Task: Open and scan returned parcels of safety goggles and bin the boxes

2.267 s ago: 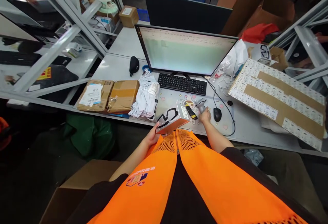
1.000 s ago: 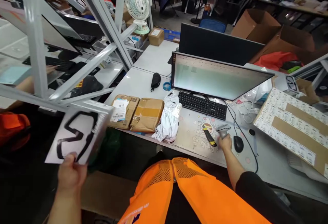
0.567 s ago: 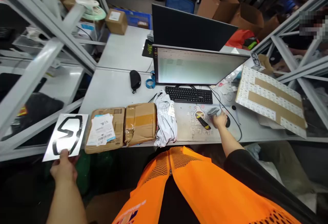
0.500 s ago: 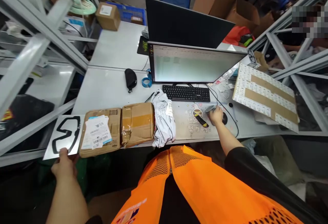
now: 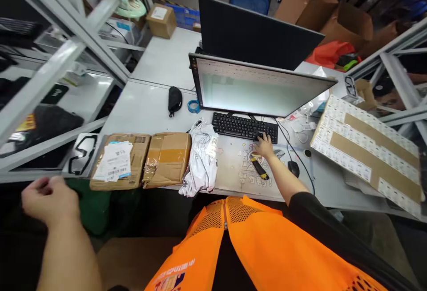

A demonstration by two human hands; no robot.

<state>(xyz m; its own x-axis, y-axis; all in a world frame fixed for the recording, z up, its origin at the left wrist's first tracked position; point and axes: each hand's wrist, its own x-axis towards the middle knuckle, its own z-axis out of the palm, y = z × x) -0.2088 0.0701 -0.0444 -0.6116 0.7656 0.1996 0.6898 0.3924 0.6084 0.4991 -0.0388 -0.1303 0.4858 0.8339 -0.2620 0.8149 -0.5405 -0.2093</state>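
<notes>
My right hand [image 5: 264, 147] reaches onto the right part of the black keyboard [image 5: 238, 125], fingers spread over the keys and holding nothing. A yellow-and-black utility knife [image 5: 258, 168] lies on the printed desk mat just below this hand. To its right is a black mouse [image 5: 293, 169]. My left hand [image 5: 51, 200] hangs off the desk's front-left edge, fingers loosely curled and apart, with nothing seen in it. The closest thing to it is a flat silver-white pack with a black outline [image 5: 82, 155]. Beside that lies a cardboard parcel with paper labels [image 5: 135, 169].
A taped brown parcel [image 5: 168, 157] and a white plastic mailer bag [image 5: 202, 160] line the front edge. The lit monitor [image 5: 256, 89] stands behind the keyboard. A large labelled carton [image 5: 367, 153] lies at right. A black pouch [image 5: 175, 100] and blue tape roll [image 5: 193, 106] sit further back.
My left hand has let go of the outlined pack and drawn back to the left. My right hand has moved from near the mouse to the keyboard. The view has shifted.
</notes>
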